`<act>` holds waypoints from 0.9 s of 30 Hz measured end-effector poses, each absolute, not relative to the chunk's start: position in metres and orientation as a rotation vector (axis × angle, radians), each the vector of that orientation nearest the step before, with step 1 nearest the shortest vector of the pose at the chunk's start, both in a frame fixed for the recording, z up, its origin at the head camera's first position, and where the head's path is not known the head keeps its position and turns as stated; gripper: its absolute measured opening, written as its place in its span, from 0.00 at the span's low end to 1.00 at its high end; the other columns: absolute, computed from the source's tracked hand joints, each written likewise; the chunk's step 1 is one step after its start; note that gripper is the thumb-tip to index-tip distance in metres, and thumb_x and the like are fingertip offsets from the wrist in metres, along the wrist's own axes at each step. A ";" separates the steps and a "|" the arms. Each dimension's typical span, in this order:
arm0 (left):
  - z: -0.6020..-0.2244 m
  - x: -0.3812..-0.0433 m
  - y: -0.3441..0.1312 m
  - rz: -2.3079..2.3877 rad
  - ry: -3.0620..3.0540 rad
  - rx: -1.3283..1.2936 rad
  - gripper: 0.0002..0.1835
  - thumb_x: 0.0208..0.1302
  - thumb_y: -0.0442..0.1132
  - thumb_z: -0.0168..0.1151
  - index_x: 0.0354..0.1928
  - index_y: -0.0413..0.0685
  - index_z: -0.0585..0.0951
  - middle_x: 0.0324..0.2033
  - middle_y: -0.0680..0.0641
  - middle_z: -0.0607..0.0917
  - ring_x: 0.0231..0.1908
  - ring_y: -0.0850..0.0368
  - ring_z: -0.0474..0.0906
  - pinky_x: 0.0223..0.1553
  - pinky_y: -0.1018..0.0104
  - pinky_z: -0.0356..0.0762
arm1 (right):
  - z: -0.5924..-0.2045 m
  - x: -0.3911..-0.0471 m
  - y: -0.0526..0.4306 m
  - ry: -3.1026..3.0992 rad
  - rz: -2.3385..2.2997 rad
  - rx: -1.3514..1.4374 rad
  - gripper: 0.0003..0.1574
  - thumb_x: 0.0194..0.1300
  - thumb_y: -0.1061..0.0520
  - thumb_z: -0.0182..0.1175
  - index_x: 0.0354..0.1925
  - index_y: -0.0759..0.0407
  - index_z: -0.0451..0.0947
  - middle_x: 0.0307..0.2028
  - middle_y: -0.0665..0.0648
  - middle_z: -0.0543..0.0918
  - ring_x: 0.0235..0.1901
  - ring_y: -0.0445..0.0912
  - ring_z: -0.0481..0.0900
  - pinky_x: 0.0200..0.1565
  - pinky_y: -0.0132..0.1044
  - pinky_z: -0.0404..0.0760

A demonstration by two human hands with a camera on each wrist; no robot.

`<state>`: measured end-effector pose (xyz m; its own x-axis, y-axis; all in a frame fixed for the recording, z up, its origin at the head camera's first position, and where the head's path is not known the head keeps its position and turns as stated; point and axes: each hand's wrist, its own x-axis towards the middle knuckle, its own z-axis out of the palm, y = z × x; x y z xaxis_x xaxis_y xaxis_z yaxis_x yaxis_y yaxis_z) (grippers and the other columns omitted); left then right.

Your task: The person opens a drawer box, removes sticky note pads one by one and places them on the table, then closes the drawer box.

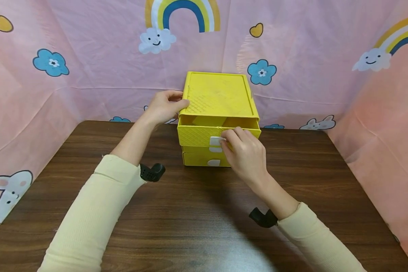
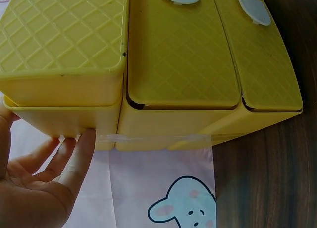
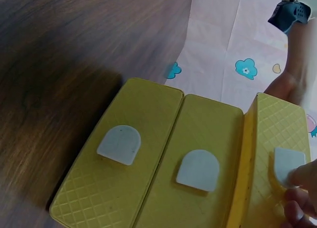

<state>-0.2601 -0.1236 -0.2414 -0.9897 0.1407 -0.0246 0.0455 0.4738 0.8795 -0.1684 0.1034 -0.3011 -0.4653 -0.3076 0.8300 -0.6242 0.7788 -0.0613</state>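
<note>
A yellow three-drawer box (image 1: 219, 92) stands on the table, its top drawer (image 1: 197, 136) pulled partway out. My right hand (image 1: 246, 153) pinches the white handle (image 3: 287, 163) of that drawer between thumb and fingers. Inside the drawer gap a yellow surface shows; the hand hides part of the front. My left hand (image 1: 164, 107) rests on the box's left side, thumb over the top edge. In the left wrist view, its nearly straight fingers (image 2: 81, 153) press the side wall. The middle drawer (image 3: 200, 134) and bottom drawer (image 3: 119, 143) are closed, each with a white handle.
Under the box lies a dark wood-grain table (image 1: 176, 219). Pink printed cloth (image 1: 115, 49) hangs close behind the box and along both sides. A black wrist mount (image 1: 152, 172) sticks out from the left sleeve, and another black mount (image 1: 263, 218) from the right.
</note>
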 end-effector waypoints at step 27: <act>-0.242 -0.261 -0.123 1.596 2.586 0.154 0.28 0.63 0.46 0.57 0.64 0.46 0.67 0.57 0.45 0.73 0.47 0.53 0.76 0.39 0.66 0.80 | -0.295 -0.145 0.109 -2.142 0.390 0.772 0.03 0.61 0.57 0.60 0.35 0.54 0.78 0.26 0.51 0.77 0.21 0.44 0.74 0.12 0.35 0.66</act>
